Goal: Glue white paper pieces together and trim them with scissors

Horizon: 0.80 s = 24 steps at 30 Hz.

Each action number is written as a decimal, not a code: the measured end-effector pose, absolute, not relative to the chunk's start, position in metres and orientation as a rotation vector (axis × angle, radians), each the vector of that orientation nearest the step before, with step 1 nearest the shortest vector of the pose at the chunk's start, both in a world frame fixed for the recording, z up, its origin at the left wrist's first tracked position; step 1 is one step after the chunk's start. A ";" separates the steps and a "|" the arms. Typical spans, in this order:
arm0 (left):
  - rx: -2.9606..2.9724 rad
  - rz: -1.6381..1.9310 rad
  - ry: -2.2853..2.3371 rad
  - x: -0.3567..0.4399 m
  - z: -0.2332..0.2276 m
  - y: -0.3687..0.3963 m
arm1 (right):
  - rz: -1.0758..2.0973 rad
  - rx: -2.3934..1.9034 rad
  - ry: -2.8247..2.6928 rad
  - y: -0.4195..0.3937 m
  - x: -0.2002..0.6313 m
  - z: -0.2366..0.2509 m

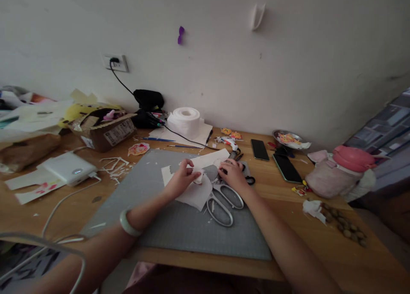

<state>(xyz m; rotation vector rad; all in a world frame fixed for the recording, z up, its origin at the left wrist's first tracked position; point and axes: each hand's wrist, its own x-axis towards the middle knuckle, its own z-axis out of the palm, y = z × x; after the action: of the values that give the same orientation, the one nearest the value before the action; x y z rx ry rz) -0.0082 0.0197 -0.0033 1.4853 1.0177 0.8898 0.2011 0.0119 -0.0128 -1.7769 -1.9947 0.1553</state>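
Note:
My left hand (pixel 182 181) pinches a small white paper piece (pixel 198 179) over the grey cutting mat (pixel 128 213). Fingers curled, my right hand (pixel 233 174) is by the far right part of the mat; whatever is under its fingertips is too blurred to name. Below both hands lies a sheet of white paper (pixel 194 196), its edges cut unevenly. Scissors with grey loop handles (pixel 221 222) rest on the mat, handles toward me, their blades mostly hidden. Just beyond my right hand is a white and orange glue gun (pixel 231 143).
A toilet paper roll (pixel 184 123) stands by the wall, right of an open cardboard box (pixel 110 136). A white power bank (pixel 75 170) with a cable lies left. Two phones (pixel 259 149), a metal bowl (pixel 290 138) and a pink-lidded bottle (pixel 352 159) are right.

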 end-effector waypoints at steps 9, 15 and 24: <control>1.503 0.863 1.030 -0.007 0.002 0.018 | 0.065 -1.725 -2.054 0.014 0.203 -0.018; 1.552 0.849 0.997 -0.009 0.001 0.018 | 0.135 -1.483 -1.764 0.015 0.203 -0.015; 1.541 0.845 0.991 -0.009 -0.001 0.018 | 1.216 -1.083 -0.851 -0.001 0.168 0.007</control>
<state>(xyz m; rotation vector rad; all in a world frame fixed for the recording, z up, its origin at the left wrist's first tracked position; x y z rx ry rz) -0.0086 0.0184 -0.0008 1.5409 0.9906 0.8447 0.1679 -0.0010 0.0068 -1.0825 -0.8514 1.2155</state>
